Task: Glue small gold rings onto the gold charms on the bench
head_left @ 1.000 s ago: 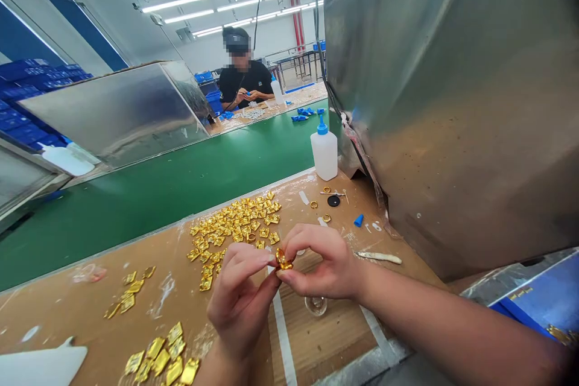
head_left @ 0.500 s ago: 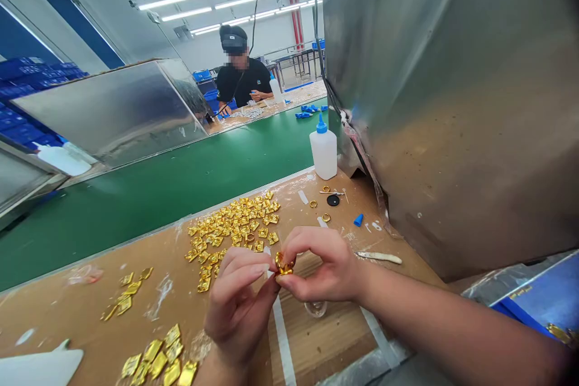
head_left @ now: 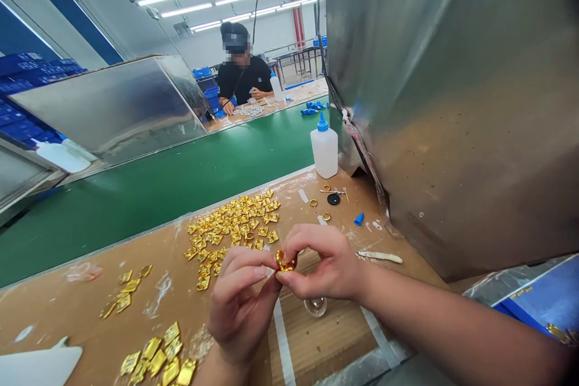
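Note:
A small gold piece [head_left: 285, 261] is pinched between the fingertips of both hands, above a wooden board [head_left: 316, 338] with white tape strips. My left hand [head_left: 244, 298] closes thumb and fingers on its left side. My right hand [head_left: 323, 262] grips its right side with thumb and index finger. Fingers cover part of the piece, so its exact shape is unclear. Just below my right hand a small clear round dish [head_left: 315, 306] rests on the board. Behind my hands many gold pieces [head_left: 235, 217] lie spread on the brown tabletop [head_left: 181, 283].
More gold pieces [head_left: 158, 359] lie front left. A white bottle [head_left: 324, 148] with blue cap, a black disc [head_left: 333, 199], a blue cap [head_left: 359, 219] and a white-handled tool [head_left: 379, 257] are at right. Beyond the green belt [head_left: 181, 169] sits a person [head_left: 244, 75].
The gold piece has turned slightly between my fingertips, and both hands have barely moved. Across the belt, the person's hand has shifted slightly.

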Motion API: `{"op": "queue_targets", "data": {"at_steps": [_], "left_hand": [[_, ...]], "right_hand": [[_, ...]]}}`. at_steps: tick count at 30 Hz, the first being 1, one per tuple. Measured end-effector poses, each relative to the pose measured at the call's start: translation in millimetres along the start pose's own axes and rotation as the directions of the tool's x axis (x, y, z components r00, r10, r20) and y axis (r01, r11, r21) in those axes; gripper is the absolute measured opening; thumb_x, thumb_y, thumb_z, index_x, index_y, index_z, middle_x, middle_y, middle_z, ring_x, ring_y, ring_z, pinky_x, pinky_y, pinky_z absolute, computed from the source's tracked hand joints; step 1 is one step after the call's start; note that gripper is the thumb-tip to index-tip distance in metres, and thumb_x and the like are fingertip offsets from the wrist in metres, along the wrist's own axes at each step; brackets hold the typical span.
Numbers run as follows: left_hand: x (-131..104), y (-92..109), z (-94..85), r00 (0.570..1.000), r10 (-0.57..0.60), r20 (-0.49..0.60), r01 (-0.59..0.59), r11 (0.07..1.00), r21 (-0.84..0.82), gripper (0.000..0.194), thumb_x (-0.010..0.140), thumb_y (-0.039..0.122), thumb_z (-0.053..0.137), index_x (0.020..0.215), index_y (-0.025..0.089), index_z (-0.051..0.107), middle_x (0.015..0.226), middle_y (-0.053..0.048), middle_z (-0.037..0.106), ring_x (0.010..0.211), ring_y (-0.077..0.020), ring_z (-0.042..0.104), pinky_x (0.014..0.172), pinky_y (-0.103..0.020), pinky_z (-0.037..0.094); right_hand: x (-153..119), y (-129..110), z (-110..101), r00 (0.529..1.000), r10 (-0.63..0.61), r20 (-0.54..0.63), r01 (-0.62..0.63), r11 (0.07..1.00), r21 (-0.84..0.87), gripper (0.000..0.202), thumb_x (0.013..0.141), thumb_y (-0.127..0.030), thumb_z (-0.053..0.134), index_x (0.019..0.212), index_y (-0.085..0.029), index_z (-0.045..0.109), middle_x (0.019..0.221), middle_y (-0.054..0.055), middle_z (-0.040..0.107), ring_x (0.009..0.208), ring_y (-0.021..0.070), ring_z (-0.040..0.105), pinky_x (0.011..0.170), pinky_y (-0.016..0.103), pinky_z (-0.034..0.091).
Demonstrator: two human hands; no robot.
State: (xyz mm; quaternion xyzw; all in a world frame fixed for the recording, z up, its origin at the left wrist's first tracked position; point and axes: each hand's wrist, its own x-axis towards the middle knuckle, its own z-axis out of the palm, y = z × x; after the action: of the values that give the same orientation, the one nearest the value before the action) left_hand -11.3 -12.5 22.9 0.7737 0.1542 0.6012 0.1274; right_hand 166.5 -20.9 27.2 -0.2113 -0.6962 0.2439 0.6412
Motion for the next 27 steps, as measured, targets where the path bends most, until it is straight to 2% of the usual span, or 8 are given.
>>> {"op": "queue_targets", "data": {"at_steps": [6,11,14,19,23,27], "left_hand": [[-1.0,-1.0,-0.1,1.0,-0.016,-0.003,0.016,0.999,0.04,0.051,0.076,-0.007,0.081,0.112,0.023,0.059,0.098,0.002,0.077,0.083,-0.0158,0.069,0.073,-0.033,0.055],[0.6,-0.9,-2.5,0.999,-0.006,-0.052,0.009,0.998,0.063,0.049,0.076,-0.004,0.082,0.11,0.024,0.059,0.095,0.002,0.079,0.078,-0.0164,0.072,0.068,-0.033,0.055],[0.4,-1.4,-5.7,0.996,0.024,-0.082,-0.016,0.995,0.094,0.054,0.074,-0.003,0.085,0.112,0.025,0.059,0.095,0.003,0.081,0.074,-0.0161,0.073,0.066,-0.033,0.055],[-2.0,-2.4,-9.2,0.996,0.063,-0.064,-0.056,0.992,0.113,0.06,0.073,-0.005,0.084,0.118,0.027,0.06,0.1,0.003,0.081,0.077,-0.0163,0.073,0.068,-0.034,0.055],[-2.7,-2.3,-8.6,0.996,0.082,-0.034,-0.078,0.99,0.118,0.074,0.071,-0.009,0.085,0.129,0.028,0.058,0.107,0.002,0.081,0.083,-0.0164,0.073,0.071,-0.034,0.055],[-2.7,-2.4,-6.0,0.991,0.118,-0.062,-0.111,0.988,0.111,0.092,0.068,-0.011,0.086,0.143,0.03,0.052,0.12,0.0,0.077,0.093,-0.018,0.072,0.075,-0.036,0.056]], "right_hand": [[-0.8,0.3,0.9,0.999,0.047,-0.02,-0.046,0.999,0.022,0.01,0.081,-0.02,0.075,0.081,-0.019,0.065,0.071,-0.001,0.066,0.063,0.0109,0.059,0.058,0.024,0.052],[-2.3,2.9,1.0,1.0,-0.001,-0.006,0.001,1.0,0.022,0.011,0.086,-0.024,0.075,0.085,-0.02,0.064,0.076,0.001,0.069,0.067,0.0127,0.062,0.062,0.027,0.055],[-4.7,4.4,-0.4,1.0,-0.004,0.011,0.004,1.0,0.004,0.017,0.089,-0.031,0.076,0.092,-0.02,0.063,0.079,0.002,0.07,0.071,0.013,0.065,0.066,0.027,0.057],[-3.9,4.9,-5.0,0.996,0.072,0.048,-0.072,0.997,-0.01,0.028,0.085,-0.04,0.08,0.095,-0.019,0.064,0.081,0.001,0.067,0.071,0.0129,0.062,0.065,0.027,0.056],[-0.6,5.6,-6.9,0.984,0.135,0.119,-0.141,0.989,0.042,0.02,0.087,-0.035,0.077,0.088,-0.018,0.067,0.077,0.001,0.066,0.068,0.0122,0.06,0.063,0.025,0.054],[-1.5,7.8,-7.0,0.964,0.241,0.11,-0.257,0.952,0.163,0.021,0.088,-0.036,0.078,0.091,-0.017,0.069,0.079,0.001,0.068,0.069,0.0115,0.062,0.063,0.024,0.055]]}}
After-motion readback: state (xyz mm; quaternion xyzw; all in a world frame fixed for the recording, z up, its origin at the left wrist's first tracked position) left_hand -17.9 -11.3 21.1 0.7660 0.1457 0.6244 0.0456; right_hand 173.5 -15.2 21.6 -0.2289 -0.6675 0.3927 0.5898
